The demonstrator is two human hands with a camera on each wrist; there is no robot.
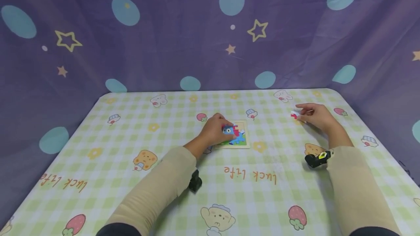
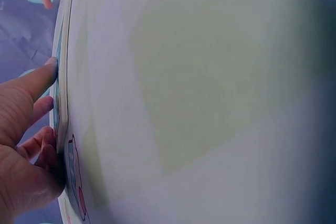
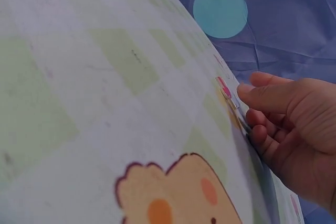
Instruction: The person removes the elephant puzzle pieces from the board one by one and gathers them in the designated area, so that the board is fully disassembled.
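A small framed jigsaw puzzle (image 1: pixel 242 143) with a blue cartoon animal lies on the table. My left hand (image 1: pixel 214 130) holds it from its left side, thumb and fingers bent over the picture and hiding that part. In the left wrist view the thumb tip meets the upper face of the puzzle (image 2: pixel 63 93), the other fingers curled near one end. Off to the right, my right hand (image 1: pixel 316 115) pinches a red and white puzzle piece (image 1: pixel 293 115) at its fingertips. Close over the tabletop, the piece (image 3: pixel 226 88) shows tilted beside the thumb in the right wrist view.
A green and white checked tablecloth (image 1: pixel 183 177) with printed cartoons covers the table. Behind it hangs a purple curtain (image 1: pixel 170 39) with stars and dots. Black wrist devices sit under the left cuff (image 1: pixel 195 182) and on the right wrist (image 1: pixel 317 159).
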